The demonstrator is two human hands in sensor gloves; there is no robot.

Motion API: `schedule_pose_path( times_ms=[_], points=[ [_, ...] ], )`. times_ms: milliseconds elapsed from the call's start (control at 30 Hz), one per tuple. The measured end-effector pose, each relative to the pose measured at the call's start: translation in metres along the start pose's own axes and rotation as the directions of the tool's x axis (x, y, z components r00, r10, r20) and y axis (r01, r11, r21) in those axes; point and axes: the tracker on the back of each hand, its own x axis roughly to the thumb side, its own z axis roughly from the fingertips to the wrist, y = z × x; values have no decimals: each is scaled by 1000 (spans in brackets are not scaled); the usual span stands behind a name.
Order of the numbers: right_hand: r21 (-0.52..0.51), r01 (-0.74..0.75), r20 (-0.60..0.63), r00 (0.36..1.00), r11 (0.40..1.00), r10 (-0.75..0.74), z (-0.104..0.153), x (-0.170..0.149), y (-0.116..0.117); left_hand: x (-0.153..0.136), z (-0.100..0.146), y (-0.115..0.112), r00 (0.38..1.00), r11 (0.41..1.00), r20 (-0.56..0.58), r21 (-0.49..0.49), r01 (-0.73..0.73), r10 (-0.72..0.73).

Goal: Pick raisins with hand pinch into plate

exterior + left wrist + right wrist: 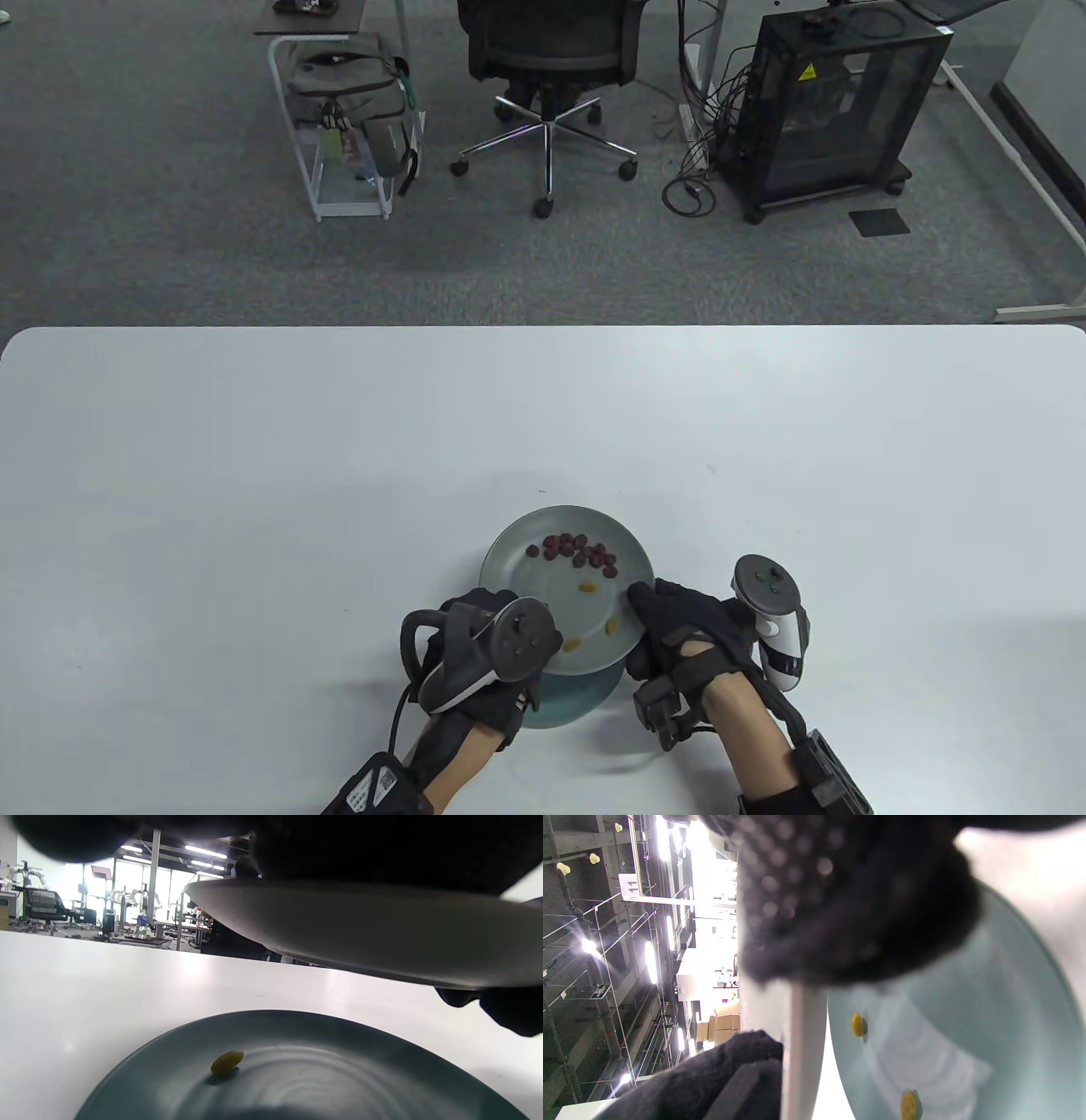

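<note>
So there are two plates here, stacked in a way: the upper plate [567, 586] is held up off the table [254, 475] by both hands, and a darker lower plate [570, 700] sits on the table right under its near edge. The left hand [484, 654] grips the upper plate's near-left rim, the right hand [679, 632] grips the right rim, fingers wrapped on the edge.

Most of the dark raisins [577, 550] sit in a cluster toward the far side of the upper plate, a few yellow raisins [587, 586] lie closer to the hands. The left wrist view shows one lone raisin [227, 1063] already on the lower plate.

What matters next: the cluster lies away from both hands, across the plate, a bit nearer the right hand's fingertips. Neither hand is free to pinch, so one probably has to let go first
</note>
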Motion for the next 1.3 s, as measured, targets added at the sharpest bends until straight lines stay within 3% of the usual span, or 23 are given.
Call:
schedule_pose_path(
  times_ms=[433,767,967,1300],
  points=[
    [34,2,0,1000,999,-2,-1,0,1,5,-3,-1,996,998,67,-21,63,-62],
    [62,-26,18,1000,998,25,-2,1,5,-5,-10,-7,996,986,54,-156,-60,69],
    [69,-26,10,1000,997,25,-3,0,7,-7,-12,-10,996,978,56,-198,-62,75],
    [5,-74,10,997,997,74,-1,2,5,-10,-10,-3,994,987,58,-136,-85,94]
  ],
)
